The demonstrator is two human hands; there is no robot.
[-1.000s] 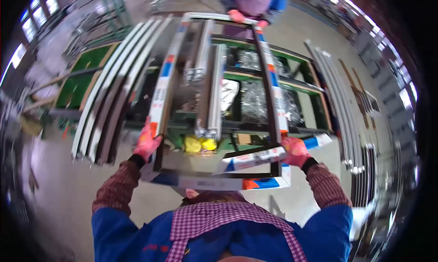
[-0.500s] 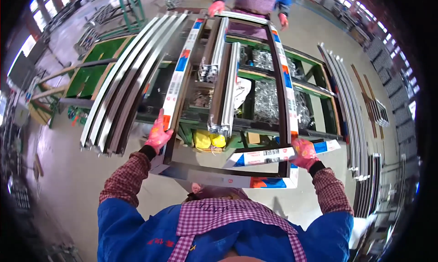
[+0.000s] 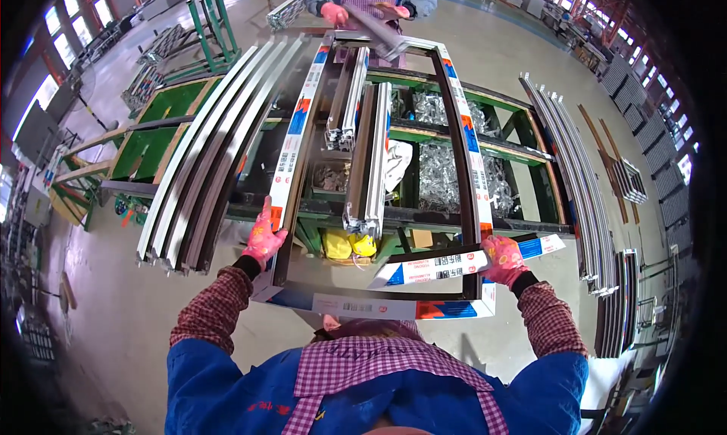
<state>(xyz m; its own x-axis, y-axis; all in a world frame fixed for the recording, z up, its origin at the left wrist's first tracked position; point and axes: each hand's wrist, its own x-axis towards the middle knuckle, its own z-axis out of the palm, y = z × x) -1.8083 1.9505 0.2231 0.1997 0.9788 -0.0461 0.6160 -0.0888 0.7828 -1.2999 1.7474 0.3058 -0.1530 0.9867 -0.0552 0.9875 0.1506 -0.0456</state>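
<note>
The left hand (image 3: 264,240), in a pink patterned glove, is closed around the near end of the long left side of a frame (image 3: 290,155), one finger lying along its outer face. The right hand (image 3: 504,259), gloved alike, is curled at the right side, where a loose wrapped strip (image 3: 439,268) crosses; its palm and the fingers' undersides are hidden, so how the grip divides between frame and strip cannot be told.

The frame lies over a green table (image 3: 135,149), its near end projecting past the table's edge toward the person; where it bears on the table is hard to make out. Brown-and-white profiles (image 3: 371,162) show inside its outline, near shiny packed pieces (image 3: 439,179) too small to identify. More long profiles (image 3: 203,155) lie to the left, others (image 3: 568,177) to the right.

Beyond, a co-worker, head cut off, holds a blurred bar (image 3: 371,30). Pale floor (image 3: 106,283) surrounds the table; windows and racks curve into the dark rim.
</note>
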